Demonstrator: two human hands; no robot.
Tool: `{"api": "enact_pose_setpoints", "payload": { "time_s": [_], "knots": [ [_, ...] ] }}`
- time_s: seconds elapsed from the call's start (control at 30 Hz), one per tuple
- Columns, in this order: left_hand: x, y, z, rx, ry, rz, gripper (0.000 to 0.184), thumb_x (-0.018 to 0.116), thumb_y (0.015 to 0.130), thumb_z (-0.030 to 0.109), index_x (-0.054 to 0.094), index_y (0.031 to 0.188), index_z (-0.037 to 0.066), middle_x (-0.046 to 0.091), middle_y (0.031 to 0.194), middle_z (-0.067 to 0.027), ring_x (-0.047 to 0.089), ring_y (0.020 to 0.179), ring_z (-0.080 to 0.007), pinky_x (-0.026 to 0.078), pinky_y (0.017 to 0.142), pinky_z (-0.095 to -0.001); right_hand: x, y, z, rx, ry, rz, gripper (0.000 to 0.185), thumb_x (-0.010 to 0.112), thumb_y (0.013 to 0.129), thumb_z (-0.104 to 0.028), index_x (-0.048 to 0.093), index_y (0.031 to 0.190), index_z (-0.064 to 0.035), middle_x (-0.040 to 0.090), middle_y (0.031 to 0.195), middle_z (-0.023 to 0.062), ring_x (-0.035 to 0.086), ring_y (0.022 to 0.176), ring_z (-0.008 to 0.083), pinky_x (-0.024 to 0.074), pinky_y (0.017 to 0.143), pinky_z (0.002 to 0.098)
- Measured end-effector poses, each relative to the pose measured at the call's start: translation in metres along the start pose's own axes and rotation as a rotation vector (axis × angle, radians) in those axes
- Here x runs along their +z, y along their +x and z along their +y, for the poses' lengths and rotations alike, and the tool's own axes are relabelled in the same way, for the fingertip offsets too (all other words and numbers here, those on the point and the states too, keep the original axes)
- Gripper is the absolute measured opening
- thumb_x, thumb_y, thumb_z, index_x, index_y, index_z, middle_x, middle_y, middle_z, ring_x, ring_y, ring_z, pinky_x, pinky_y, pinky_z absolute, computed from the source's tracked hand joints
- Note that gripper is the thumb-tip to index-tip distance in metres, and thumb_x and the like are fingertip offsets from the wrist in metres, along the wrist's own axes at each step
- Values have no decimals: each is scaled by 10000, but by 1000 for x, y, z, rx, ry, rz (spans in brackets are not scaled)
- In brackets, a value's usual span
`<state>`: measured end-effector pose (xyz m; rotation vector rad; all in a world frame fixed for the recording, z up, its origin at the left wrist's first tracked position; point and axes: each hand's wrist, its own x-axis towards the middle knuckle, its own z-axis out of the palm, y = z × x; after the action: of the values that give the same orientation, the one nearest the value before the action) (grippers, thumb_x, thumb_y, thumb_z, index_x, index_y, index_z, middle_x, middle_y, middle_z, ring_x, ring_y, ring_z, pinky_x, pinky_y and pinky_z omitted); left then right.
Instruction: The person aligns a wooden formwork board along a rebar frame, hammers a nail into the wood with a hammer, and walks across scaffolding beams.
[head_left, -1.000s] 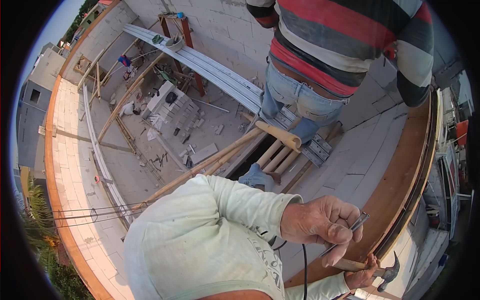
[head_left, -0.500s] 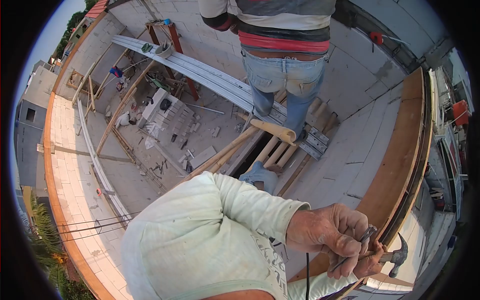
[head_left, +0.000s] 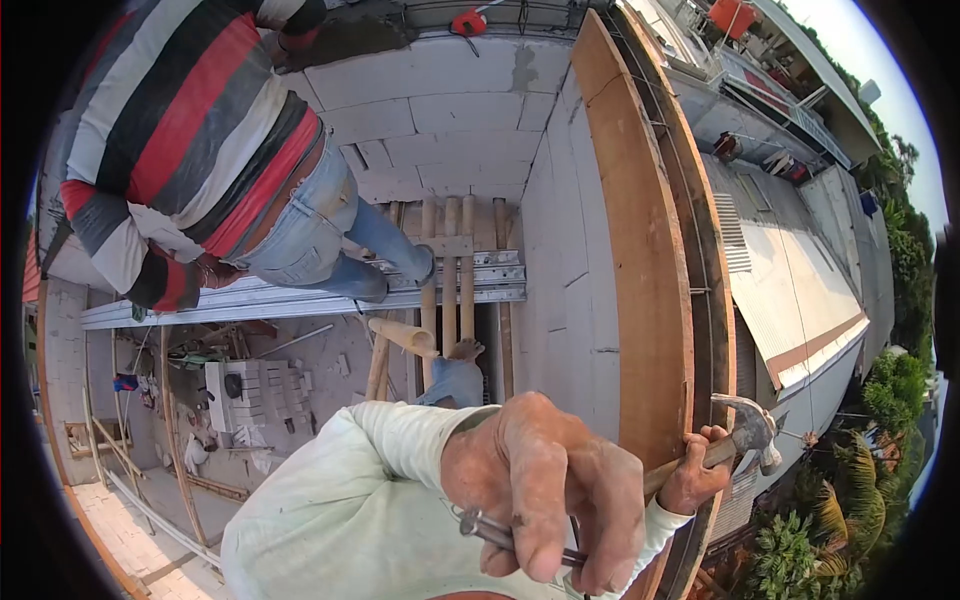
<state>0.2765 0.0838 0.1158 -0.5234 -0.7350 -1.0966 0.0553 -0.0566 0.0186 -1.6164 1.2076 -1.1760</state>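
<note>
My left hand [head_left: 550,490] is closed in the foreground, its thumb and fingers pinching dark metal nails [head_left: 490,527] whose heads stick out to the left. Their exact number is hard to make out. Behind and to the right, my right hand [head_left: 695,480] wraps round the wooden handle of a claw hammer [head_left: 755,436], close below its head. The hammer head points right, past the outer edge of a wooden formwork board [head_left: 635,260]. My left forearm hides part of my body and lap.
A co-worker in a striped shirt [head_left: 190,130] stands on metal planks [head_left: 460,285] at the left. Bamboo poles [head_left: 466,300] lie beside my blue-jeaned leg [head_left: 455,385]. Rebar runs between the formwork boards. A drop to the floor lies left, roofs [head_left: 790,290] and trees right.
My view has swung right, so the co-worker now appears farther left. My left hand with the nails appears lower and more to the left; the hammer has turned and appears higher.
</note>
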Motion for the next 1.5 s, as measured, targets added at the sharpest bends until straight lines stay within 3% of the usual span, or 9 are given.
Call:
{"api": "enact_pose_setpoints", "payload": {
  "time_s": [0.2,0.3,0.37,0.57,0.7,0.9,1.2,1.23,1.5],
  "knots": [
    [-58,46,28,-76,170,-85,232,781,779,46,724,1001,6,660,945,-218,638,899,-264,515,675,-352,2,-5,4,45,-42,77,318,549,822,43,504,1128,116,541,1068,145,523,807,134,465,742,255],
    [-90,72,32,314,61,-382,148,744,820,267,730,894,140,569,1151,-267,609,940,-313,563,764,-399,7,-7,3,29,-72,119,314,556,823,30,508,1117,130,544,1070,145,513,791,148,464,730,264],
    [-93,61,61,-114,120,-123,207,783,778,38,725,973,2,683,908,-173,658,832,-232,517,662,-336,5,-9,4,48,-119,137,318,550,829,23,508,1124,133,548,1070,148,513,789,156,465,732,275],
    [-138,25,33,-409,290,191,196,760,792,8,692,976,-5,689,882,-115,675,767,-207,516,626,-303,16,-10,-6,188,-528,277,412,569,825,-46,508,1204,100,572,1093,157,554,863,199,480,790,304],
    [-150,1,32,-437,399,227,191,768,794,37,682,959,-6,693,859,-115,679,743,-205,519,625,-301,15,-10,-2,100,-147,166,407,589,831,-38,520,1211,91,587,1153,189,586,1056,267,487,918,365],
    [-173,-38,59,-749,697,418,199,751,836,101,654,951,-30,692,849,-71,657,751,-127,542,658,-278,-2,-11,8,-232,-544,-108,411,670,858,-53,531,1207,115,600,1192,214,610,1041,281,493,911,374],
    [-188,-89,90,-758,943,776,227,718,885,205,626,914,0,674,837,-92,652,771,-140,563,629,-281,4,-13,11,-307,-762,-130,349,713,844,-39,547,1085,152,636,1008,209,609,855,232,510,752,349],
    [-190,-92,92,-718,982,835,250,707,896,236,622,912,1,673,836,-90,653,772,-146,564,628,-282,17,-11,5,-347,-667,-70,205,692,800,-13,532,896,71,584,820,201,581,704,351,476,655,401],
    [-217,-76,97,-520,1211,898,261,662,929,246,609,960,-8,682,856,-97,658,784,-158,563,634,-288,20,-7,12,-400,-786,-51,308,736,751,-133,581,928,66,607,724,213,595,649,416,467,591,473]
  ]
}}
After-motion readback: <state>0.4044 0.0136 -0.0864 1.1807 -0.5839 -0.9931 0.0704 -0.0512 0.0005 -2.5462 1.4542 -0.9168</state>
